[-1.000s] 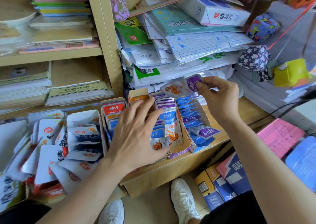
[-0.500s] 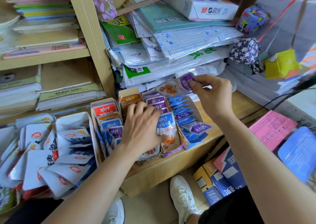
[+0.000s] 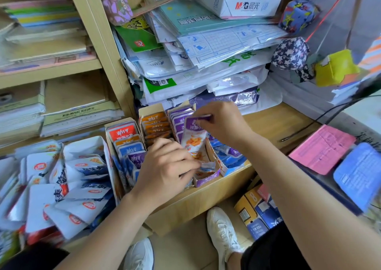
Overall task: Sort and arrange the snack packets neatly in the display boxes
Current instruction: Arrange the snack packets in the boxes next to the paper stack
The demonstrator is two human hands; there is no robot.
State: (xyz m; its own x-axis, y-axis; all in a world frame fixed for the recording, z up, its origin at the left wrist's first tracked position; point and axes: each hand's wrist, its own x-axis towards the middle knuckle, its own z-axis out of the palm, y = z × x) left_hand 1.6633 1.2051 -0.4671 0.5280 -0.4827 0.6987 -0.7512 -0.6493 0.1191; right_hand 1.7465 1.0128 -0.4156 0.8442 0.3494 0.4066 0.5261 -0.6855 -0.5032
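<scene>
Several narrow display boxes of small snack packets stand side by side on a wooden shelf. My right hand [image 3: 221, 123] pinches the purple top of a purple-and-white snack packet [image 3: 193, 140] and holds it upright in the purple display box [image 3: 207, 180]. My left hand [image 3: 165, 166] has its fingers curled down into the front of that box, on the packets there. To the left stand the box with orange packets [image 3: 154, 123] and the box with red, orange, blue and purple packets [image 3: 126, 142]. The blue packets' box [image 3: 228, 158] lies to the right.
A big box of white-and-blue packets [image 3: 68, 183] fills the left. Stacked stationery and a paper ream [image 3: 237, 2] crowd the shelf behind the boxes. Pink and blue packs [image 3: 321, 148] lie at right, with a black cable near them. Boxes and my shoes sit on the floor below.
My right hand brought the purple packet from above the back of the boxes down into the purple box. My left hand slid right and curled into the box's front.
</scene>
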